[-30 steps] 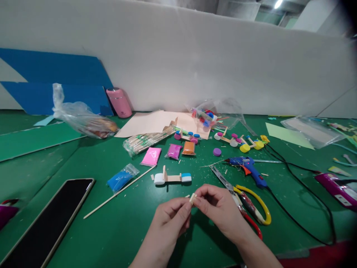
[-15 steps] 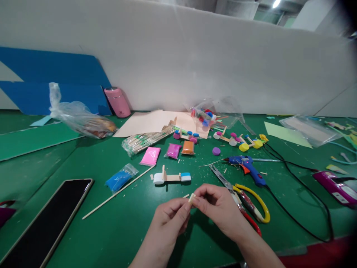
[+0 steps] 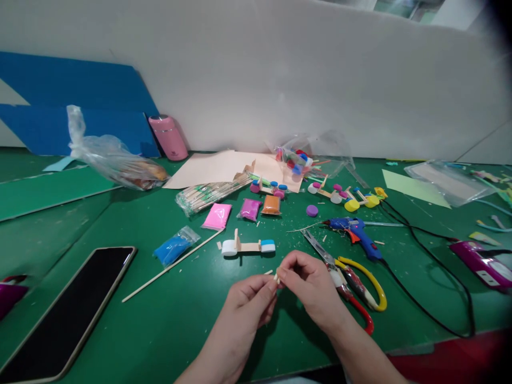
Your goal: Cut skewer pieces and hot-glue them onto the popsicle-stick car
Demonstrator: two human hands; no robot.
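Note:
My left hand and my right hand meet above the front of the table, both with fingers pinched. Between the fingertips is a short, pale wooden stick piece, mostly covered by them. Another bit of stick shows just behind the left fingers; I cannot tell whether it is held. Beyond the hands stands a small wooden model with a white end, a blue-and-white end and an upright piece. Scissors with yellow and red handles lie open beside my right hand.
A blue glue gun lies at right, its black cable curving to a purple power socket. On the left are a phone, a long thin stick and a blue clay packet. Bundled sticks and several finished models lie behind.
The view has tipped slightly downward. My fingertips have closed further over the small stick piece, so less of it shows. The objects on the table stay put.

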